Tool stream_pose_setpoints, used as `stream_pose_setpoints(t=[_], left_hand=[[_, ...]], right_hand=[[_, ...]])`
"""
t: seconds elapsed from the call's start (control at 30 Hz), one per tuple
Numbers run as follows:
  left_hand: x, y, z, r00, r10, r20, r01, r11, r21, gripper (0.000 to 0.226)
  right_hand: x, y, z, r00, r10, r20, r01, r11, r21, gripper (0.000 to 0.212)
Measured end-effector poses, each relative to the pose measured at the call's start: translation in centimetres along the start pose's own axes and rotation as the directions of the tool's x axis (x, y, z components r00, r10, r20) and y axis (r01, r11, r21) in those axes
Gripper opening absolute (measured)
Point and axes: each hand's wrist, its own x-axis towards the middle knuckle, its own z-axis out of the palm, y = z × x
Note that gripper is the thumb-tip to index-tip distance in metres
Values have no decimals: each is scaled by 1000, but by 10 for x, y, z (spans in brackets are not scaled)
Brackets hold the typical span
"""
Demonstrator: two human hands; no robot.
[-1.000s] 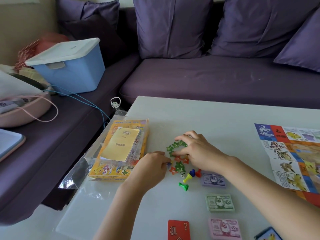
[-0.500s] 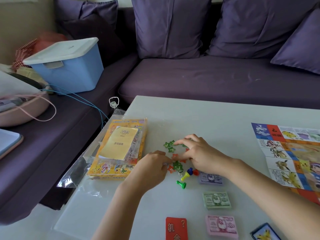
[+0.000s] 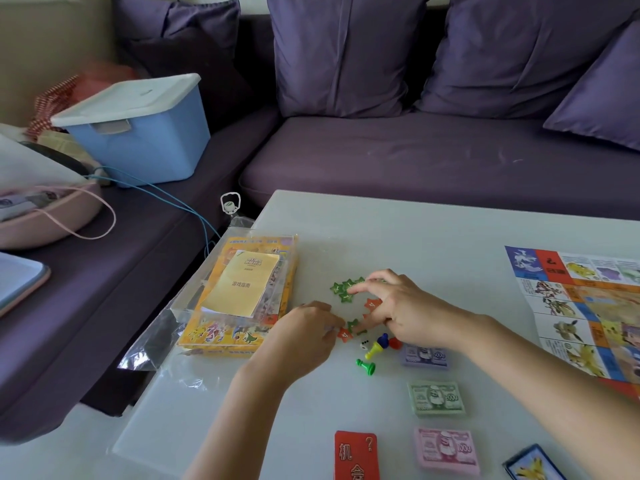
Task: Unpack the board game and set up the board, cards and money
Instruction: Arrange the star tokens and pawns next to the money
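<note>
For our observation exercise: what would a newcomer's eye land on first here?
The left hand and right hand converge mid-table on small green and red plastic star tokens. Purple, green and pink paper money stacks lie nearer the camera; the colourful printed game board lies at right.

Open tabletop [image 3: 433, 237] lies beyond star tokens [image 3: 344, 289]; pawns [image 3: 367, 366], money stacks [image 3: 437, 398] nearer.

The table [image 3: 415, 237] is pale grey. It carries green star tokens [image 3: 346, 289], red star tokens [image 3: 345, 335], a green pawn [image 3: 366, 366], a yellow pawn [image 3: 374, 349], a blue pawn [image 3: 383, 340], purple banknotes [image 3: 425, 356], green banknotes [image 3: 436, 398] and pink banknotes [image 3: 446, 448]. The booklet [image 3: 240, 287] is yellow.
</note>
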Motion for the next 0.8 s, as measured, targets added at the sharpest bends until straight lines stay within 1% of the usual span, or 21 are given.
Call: stream_pose_setpoints(t=[0.13,0.23,0.3,0.37,0.43,0.53,0.67,0.73,0.8], left_hand=[[-2,3,-4,1000,7,-18,-7,1000,-17,34],[-1,4,-6,1000,-3,-26,2,1000,-24,33],[-1,4,-6,999,-20,-27,19,999,-37,32],[-1,5,-7,999,-33,-23,32,999,-40,31],[-2,5,-7,999,-41,-15,41,998,-44,30],[-1,6,-6,999,-49,-18,48,998,-51,29],[1,6,-5,997,-72,-26,71,996,-63,28],[3,6,-3,996,-84,-37,81,994,-71,28],[8,6,0,992,-102,-79,97,993,-70,28]], right_hand=[[8,2,-5,999,26,-47,-28,999,-44,65],[10,0,-5,994,24,-111,-25,1000,-10,62],[8,0,-5,995,27,-97,-22,998,51,65],[7,-1,-2,999,24,-40,-20,997,80,67],[6,-2,0,999,24,-30,-22,998,61,66],[11,-4,-4,996,61,-58,-60,998,24,65],[23,0,-8,994,83,-75,-83,997,8,58],[24,5,-15,983,122,-138,-111,990,84,48],[22,15,-27,946,209,-249,-167,970,179,38]])
